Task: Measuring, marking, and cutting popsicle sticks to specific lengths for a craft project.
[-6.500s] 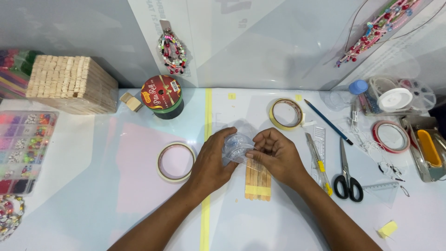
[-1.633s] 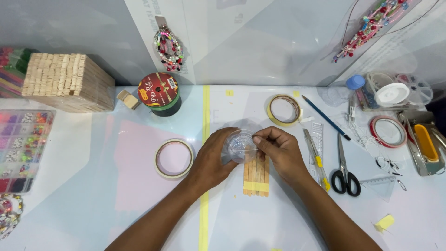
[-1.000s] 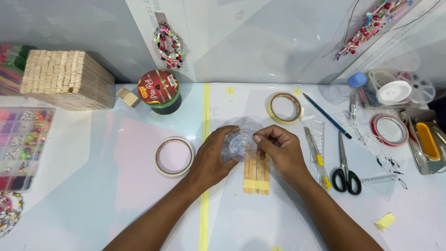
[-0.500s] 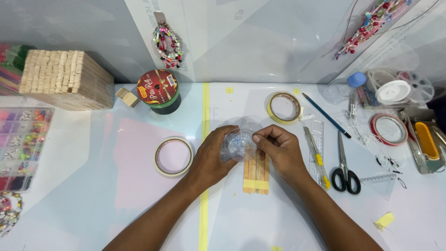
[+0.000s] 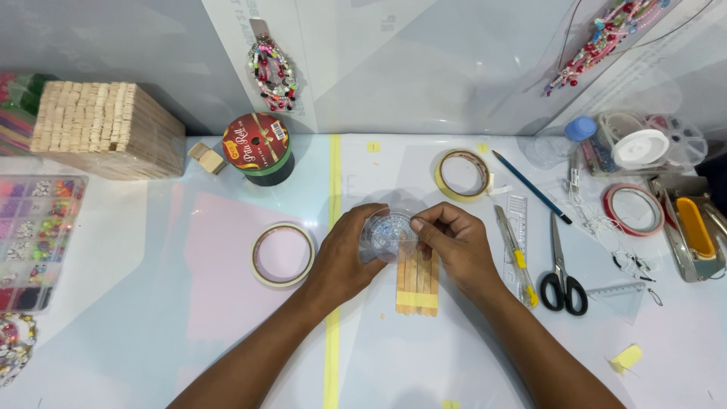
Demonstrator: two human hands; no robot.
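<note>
Both forearms reach in from the near edge and converge at the middle. The left hand (image 5: 344, 254) is cupped, fingers curled rightward. The right hand (image 5: 454, 246) sits just right of it, fingertips (image 5: 418, 225) pinched together, pointing left.

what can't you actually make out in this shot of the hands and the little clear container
Head view, the only one:
- Clear container: its contents are too small and blurred; the left hand wraps its left side.
- Right hand: whether its fingertips pinch anything at the rim is too small to tell.
- Wooden sticks: top ends hidden under both hands.
- Bead organiser: cut off by the left edge.
- Stapler: partly cut off by the right edge.
</note>
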